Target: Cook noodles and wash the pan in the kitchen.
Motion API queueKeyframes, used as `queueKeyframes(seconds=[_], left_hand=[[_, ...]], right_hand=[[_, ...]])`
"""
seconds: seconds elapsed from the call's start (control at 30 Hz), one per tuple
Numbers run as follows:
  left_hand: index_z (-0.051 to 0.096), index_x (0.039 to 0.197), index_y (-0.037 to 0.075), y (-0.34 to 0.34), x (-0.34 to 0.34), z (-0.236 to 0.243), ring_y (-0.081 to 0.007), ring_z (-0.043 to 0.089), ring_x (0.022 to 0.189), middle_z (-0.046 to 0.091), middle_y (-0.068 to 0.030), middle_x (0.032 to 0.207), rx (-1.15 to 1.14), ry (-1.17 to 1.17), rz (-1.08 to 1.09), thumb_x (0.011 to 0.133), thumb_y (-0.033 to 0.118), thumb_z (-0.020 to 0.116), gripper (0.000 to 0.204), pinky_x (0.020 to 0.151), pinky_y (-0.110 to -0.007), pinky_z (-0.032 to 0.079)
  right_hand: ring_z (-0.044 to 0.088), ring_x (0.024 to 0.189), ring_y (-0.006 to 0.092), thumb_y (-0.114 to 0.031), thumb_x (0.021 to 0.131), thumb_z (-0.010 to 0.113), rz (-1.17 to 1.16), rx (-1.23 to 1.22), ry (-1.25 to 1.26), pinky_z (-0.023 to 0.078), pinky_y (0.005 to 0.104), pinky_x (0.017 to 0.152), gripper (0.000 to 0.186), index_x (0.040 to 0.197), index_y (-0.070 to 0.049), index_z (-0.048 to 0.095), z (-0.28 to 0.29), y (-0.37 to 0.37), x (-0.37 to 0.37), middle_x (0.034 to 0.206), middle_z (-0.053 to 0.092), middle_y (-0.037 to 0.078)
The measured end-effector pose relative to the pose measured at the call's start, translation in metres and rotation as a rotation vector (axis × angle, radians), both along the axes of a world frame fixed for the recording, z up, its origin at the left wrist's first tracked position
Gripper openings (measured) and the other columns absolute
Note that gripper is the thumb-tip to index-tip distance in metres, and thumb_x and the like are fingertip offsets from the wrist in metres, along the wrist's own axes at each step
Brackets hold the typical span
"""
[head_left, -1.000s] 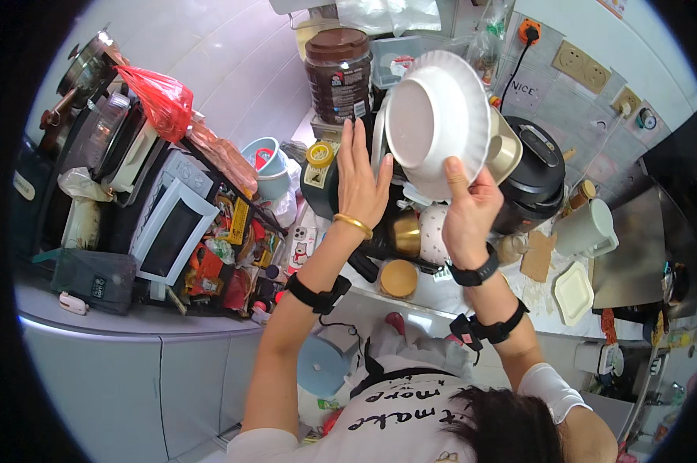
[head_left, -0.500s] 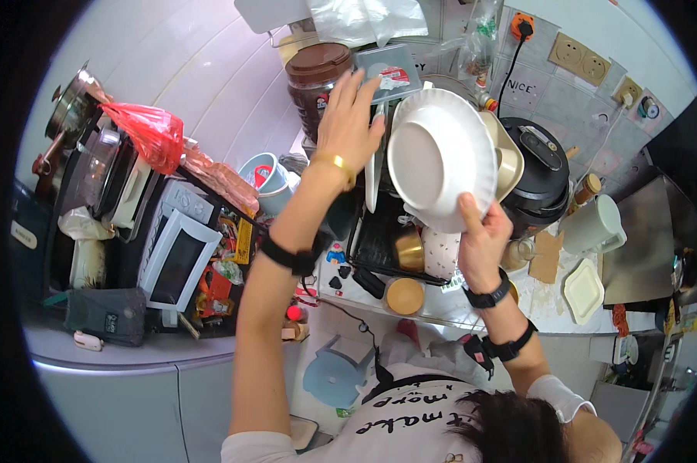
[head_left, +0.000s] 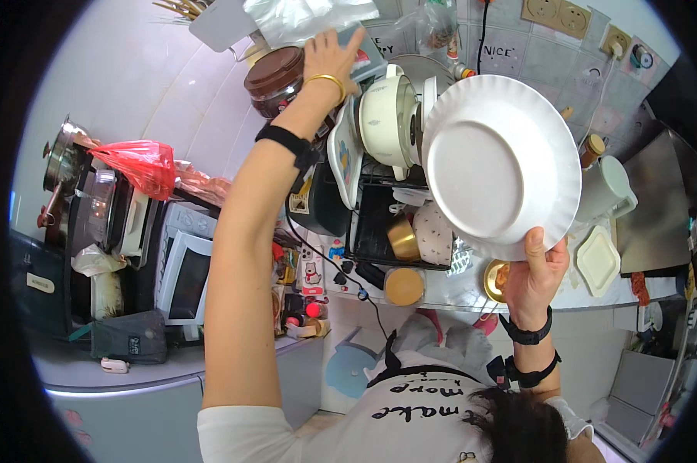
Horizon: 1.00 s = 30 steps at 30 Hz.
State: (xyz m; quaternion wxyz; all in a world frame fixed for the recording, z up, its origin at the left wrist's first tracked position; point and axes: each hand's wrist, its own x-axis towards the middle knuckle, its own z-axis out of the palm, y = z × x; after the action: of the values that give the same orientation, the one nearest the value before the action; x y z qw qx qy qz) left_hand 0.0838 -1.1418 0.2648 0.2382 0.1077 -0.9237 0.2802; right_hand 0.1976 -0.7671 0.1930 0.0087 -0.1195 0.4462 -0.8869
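Over the last second, the white, round, scalloped-rim plate [head_left: 476, 166] has shifted to the right relative to the black wire dish rack [head_left: 373, 224]. The cream pot with ear-shaped handles [head_left: 383, 123], at the back of the rack, is now far more exposed. The person's left hand [head_left: 331, 58] has also reached farther back, beyond the rack's rear left. For the work in hand, this appears to separate the roles: the right hand [head_left: 537, 278] keeps the plate aside while the left is free to deal with what stands behind the rack.

The plate is held up in the air, in front of and to the right of the rack, above the white worktop [head_left: 456, 289]. The right hand pinches its near edge, thumb on the visible face and fingers behind. The left hand is spread with fingers extended, over the translucent grey plastic box [head_left: 370, 60] behind the rack; it has no evident hold, and whether it touches the box cannot be told.

The plate's broad face, apparently its underside, is turned toward the camera and slightly tilted. Being round, it has no true long axis; its foreshortened outline runs longest from the rack's back side toward the person.
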Motion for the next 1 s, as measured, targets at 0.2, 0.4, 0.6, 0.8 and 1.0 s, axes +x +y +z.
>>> queueKeyframes(seconds=[0.2, 0.4, 0.6, 0.8, 1.0], left_hand=[[0.027, 0.142, 0.025, 0.035, 0.030, 0.042, -0.0394, 0.042, 0.117, 0.042, -0.0224, 0.127, 0.141, 0.163, -0.137, 0.054, 0.033, 0.084, 0.105, 0.098, -0.048, 0.035], [0.030, 0.138, 0.005, 0.071, 0.092, 0.092, -0.0409, 0.046, 0.103, 0.047, -0.0230, 0.108, 0.362, 0.445, -0.323, 0.050, 0.029, 0.080, 0.104, 0.092, -0.048, 0.037], [0.025, 0.142, 0.012, 0.090, 0.192, 0.090, -0.0376, 0.044, 0.119, 0.040, -0.0242, 0.127, 0.390, 0.566, -0.350, 0.059, 0.030, 0.085, 0.104, 0.100, -0.047, 0.037], [0.026, 0.139, 0.000, 0.087, 0.251, 0.039, -0.0366, 0.041, 0.119, 0.036, -0.0194, 0.133, 0.657, 0.720, -0.343, 0.057, 0.026, 0.086, 0.105, 0.103, -0.045, 0.035], [0.015, 0.141, 0.001, 0.094, 0.279, 0.010, -0.0326, 0.044, 0.116, 0.038, -0.0237, 0.125, 0.858, 0.808, -0.229, 0.061, 0.018, 0.084, 0.107, 0.099, -0.043, 0.037]], right_hand=[[0.058, 0.100, 0.0134, -0.017, 0.090, 0.064, 0.044, -0.054, 0.025, 0.041, 0.0282, 0.092, 0.032, 0.115, 0.003, 0.057, -0.003, -0.021, -0.004, 0.112, 0.063, 0.009], [0.058, 0.102, 0.0143, -0.017, 0.091, 0.062, 0.058, -0.084, -0.002, 0.042, 0.0291, 0.093, 0.035, 0.118, 0.004, 0.054, 0.024, -0.051, -0.024, 0.113, 0.062, 0.010], [0.061, 0.095, 0.0139, -0.020, 0.089, 0.065, 0.040, 0.034, 0.127, 0.046, 0.0275, 0.086, 0.037, 0.115, 0.005, 0.056, 0.065, -0.084, -0.062, 0.109, 0.064, 0.010], [0.059, 0.082, 0.0107, -0.017, 0.087, 0.067, 0.003, 0.134, 0.187, 0.047, 0.0243, 0.076, 0.033, 0.109, 0.007, 0.060, 0.063, -0.141, -0.098, 0.098, 0.065, 0.007], [0.059, 0.080, 0.0132, -0.015, 0.087, 0.066, -0.047, 0.259, 0.154, 0.047, 0.0251, 0.073, 0.031, 0.106, 0.008, 0.059, 0.055, -0.175, -0.122, 0.094, 0.065, 0.009]])
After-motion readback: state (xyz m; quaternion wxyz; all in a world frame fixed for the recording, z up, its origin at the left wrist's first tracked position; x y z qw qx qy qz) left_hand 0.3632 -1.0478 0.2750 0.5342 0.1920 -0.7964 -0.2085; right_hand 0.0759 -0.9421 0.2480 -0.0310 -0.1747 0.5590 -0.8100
